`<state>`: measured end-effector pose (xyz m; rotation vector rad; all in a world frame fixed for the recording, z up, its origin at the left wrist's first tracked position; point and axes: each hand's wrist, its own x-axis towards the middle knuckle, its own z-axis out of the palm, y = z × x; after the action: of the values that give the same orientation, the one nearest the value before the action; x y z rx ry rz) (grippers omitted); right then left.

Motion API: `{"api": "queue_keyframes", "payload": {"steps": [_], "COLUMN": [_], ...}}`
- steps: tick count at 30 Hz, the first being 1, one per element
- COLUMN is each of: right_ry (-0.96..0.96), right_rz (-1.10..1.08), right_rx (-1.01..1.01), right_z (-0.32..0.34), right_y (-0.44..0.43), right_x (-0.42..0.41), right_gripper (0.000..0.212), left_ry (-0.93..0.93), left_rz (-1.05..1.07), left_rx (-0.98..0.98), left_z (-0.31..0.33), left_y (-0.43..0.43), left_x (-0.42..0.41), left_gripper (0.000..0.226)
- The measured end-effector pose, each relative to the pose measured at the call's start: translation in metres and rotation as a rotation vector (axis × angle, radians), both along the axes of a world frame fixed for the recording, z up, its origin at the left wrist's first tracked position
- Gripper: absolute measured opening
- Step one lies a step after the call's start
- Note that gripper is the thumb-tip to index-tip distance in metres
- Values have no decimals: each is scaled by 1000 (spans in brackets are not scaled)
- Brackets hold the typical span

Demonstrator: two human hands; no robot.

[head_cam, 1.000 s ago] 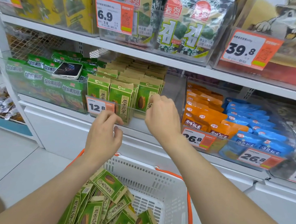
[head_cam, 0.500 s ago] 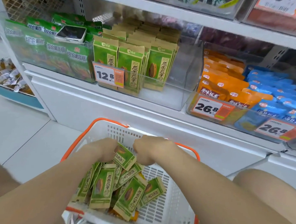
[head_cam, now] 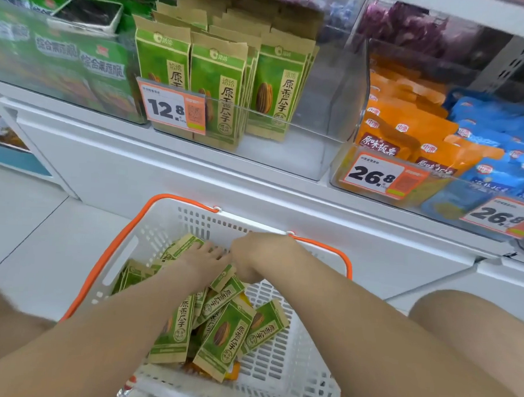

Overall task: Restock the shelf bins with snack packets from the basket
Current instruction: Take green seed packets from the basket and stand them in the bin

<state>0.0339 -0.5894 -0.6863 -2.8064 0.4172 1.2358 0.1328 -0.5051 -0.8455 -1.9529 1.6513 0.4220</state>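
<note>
both our hands are down in the basket (head_cam: 290,379), among the green packets (head_cam: 221,337) heaped at its left and middle. our left hand (head_cam: 204,263) lies on the heap with fingers stretched forward over a packet; whether it grips one we cannot tell. our right hand (head_cam: 257,255) is just beside it, fingers curled under and hidden, a packet's corner at its thumb; a grip is not clear. above, the clear bin (head_cam: 319,116) holds upright rows of the same packets behind a 12.8 tag (head_cam: 173,108), its right part bare.
</note>
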Motion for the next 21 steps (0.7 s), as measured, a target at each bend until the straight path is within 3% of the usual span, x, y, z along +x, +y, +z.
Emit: {"api": "queue_keyframes", "payload": {"steps": [3,7,10,12,13,15,18,21], "right_ry": [-36,-56,-81,-71,-72,-82,-115,-223], "right_rz": [-23,-32,-36,-50,-68,-73,-100,-136], "right_rx": [24,34,52,68,69,30,-40,-100], "right_z": [10,12,20,29,32,40,51,66], "right_y": [-4,-6,-8,-11,-14,-19,-30,-47], "right_x": [1,4,2,-3,-5,-11,-17,-24], "right_gripper": [7,23,5,27,34,27,12,21], "left_ry": [-77,-112,-78,-13,34,200,551,899], "left_rz": [-85,-214,-225,-133,-76,81,320,451], "left_rx": [21,-59,-43,-38,-49,-110,-372,-649], "left_z": [6,1,5,13,17,23,33,60], "left_y": [-4,-6,-8,-10,-12,-15,-20,-27], "left_x": [-3,0,-2,-4,-5,-2,0,-6], "left_gripper": [69,66,72,75,70,47,27,15]}}
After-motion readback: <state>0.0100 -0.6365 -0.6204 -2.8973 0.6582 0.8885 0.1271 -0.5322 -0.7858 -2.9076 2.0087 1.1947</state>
